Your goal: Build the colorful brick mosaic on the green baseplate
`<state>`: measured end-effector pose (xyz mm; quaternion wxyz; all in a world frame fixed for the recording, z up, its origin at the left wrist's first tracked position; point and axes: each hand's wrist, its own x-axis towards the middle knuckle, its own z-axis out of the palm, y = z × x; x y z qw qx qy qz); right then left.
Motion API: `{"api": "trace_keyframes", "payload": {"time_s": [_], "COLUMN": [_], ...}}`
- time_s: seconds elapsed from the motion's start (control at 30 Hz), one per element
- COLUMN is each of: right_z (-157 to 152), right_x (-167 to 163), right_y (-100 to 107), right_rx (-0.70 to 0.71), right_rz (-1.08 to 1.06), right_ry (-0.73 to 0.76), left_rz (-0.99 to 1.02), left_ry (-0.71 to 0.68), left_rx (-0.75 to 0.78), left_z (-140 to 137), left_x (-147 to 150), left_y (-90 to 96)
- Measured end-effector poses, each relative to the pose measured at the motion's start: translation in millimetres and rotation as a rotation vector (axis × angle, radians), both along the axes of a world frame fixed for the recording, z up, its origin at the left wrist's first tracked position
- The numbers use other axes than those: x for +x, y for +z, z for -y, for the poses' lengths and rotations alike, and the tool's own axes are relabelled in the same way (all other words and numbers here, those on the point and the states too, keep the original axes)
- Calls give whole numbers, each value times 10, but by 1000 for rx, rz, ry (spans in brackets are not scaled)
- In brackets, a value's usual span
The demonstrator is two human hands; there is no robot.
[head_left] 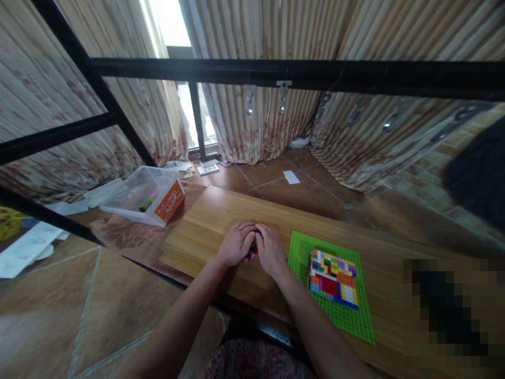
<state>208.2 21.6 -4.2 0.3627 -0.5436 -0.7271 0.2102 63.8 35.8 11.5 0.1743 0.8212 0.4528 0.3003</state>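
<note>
We press our left hand (238, 244) and right hand (270, 249) together around small bricks (253, 255) over the table (197, 226), probably to keep them gathered; the green board (363, 318) sits beside, apparently for easy reach.

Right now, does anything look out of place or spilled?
A white sheet lies alone on the floor beyond the tabletop, apart from the other papers, perhaps dropped. I see no spill around the brick block.
</note>
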Motion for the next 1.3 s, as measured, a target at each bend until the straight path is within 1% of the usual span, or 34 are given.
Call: {"api": "trace_keyframes", "payload": {"time_s": [0.17, 0.3, 0.4, 0.53, 0.63, 0.73, 0.87, 0.93, 1.13, 1.3], "right_z": [234, 350, 341, 215, 94, 1, -72, -104, -189, -182], "right_x": [63, 113, 167, 255, 295, 285, 225, 194, 119, 85], "right_y": [29, 85, 129, 169, 191, 216, 252, 266, 316, 310], "right_rx": [-19, -45, -62, -78, -98, -131, -139, -141, -179, -168], "right_rz": [-74, -121, -127, -79, 5, 99, 217, 284, 415, 386], "right_ry": [-19, -13, -40, -122, -125, -65, 62, 100, 94, 96], "left_rz": [47, 165, 358, 712, 854, 878, 863, 851, 792, 766], "left_ry": [-5, 24, 105, 285, 346, 360, 366, 364, 358, 358], "left_rx": [-42, -82, -146, -242, -309, -340, -319, -319, -301, -286], "left_z": [249, 343, 340, 285, 249, 235, 226, 222, 230, 225], "left_x": [103, 116, 69, 8, 2, 14, 19, 19, 21, 21], "left_y": [51, 66, 25, -81, -148, -183, -200, -202, -194, -194]}}
